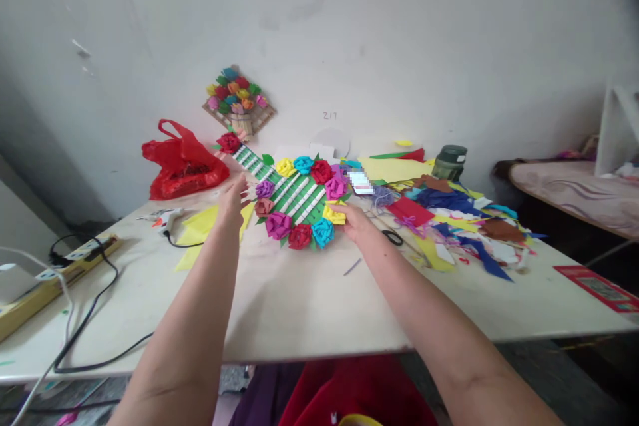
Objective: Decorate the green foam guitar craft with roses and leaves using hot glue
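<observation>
A flower-edged craft piece (298, 198), green with white strips and ringed by several paper roses, is tilted over the middle of the table. My right hand (353, 221) grips its lower right edge by a yellow rose (334, 212). Beside its left edge is my left hand (234, 196), fingers apart and pointing away from me, near a purple rose (265, 190); no grip shows there. At the piece's upper left end is a red rose (229, 142).
A red plastic bag (187, 166), glue gun (168, 219) and power strip (64, 269) are at left. Paper scraps (469, 219), black-handled scissors (392, 237), a phone (360, 182) and a green jar (450, 163) lie or stand at right. A flower basket craft (239, 103) leans on the wall.
</observation>
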The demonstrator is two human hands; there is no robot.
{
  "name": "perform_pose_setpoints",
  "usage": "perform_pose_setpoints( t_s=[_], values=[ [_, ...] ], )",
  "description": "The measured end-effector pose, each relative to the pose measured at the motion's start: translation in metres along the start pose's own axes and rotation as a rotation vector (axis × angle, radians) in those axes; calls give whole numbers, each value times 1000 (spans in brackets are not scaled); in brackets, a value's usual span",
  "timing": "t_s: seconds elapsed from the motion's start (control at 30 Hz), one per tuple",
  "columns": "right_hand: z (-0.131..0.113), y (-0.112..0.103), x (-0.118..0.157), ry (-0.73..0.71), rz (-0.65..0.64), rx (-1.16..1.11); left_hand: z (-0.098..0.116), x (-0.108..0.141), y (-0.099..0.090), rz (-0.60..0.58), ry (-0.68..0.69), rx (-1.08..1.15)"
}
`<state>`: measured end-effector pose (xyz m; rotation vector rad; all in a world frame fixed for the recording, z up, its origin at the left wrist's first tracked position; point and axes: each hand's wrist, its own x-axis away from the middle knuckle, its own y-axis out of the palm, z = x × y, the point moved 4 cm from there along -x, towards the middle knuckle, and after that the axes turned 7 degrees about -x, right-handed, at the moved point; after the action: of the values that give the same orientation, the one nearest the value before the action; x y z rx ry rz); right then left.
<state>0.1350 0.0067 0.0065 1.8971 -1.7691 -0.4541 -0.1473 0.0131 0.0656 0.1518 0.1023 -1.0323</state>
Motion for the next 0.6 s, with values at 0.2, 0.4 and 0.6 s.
perform_pose_setpoints(
  t_s=[0.2, 0.4, 0.6],
  values=[
    [10, -7, -6, 50, 12, 109, -25, 0, 6, -150, -175, -97],
    [6, -11, -5, 52, 58, 214, -29, 1, 7, -154, -237, -2],
    [13, -14, -12, 36, 20, 29, -22, 2, 5, -231, -287, 356]
  ],
)
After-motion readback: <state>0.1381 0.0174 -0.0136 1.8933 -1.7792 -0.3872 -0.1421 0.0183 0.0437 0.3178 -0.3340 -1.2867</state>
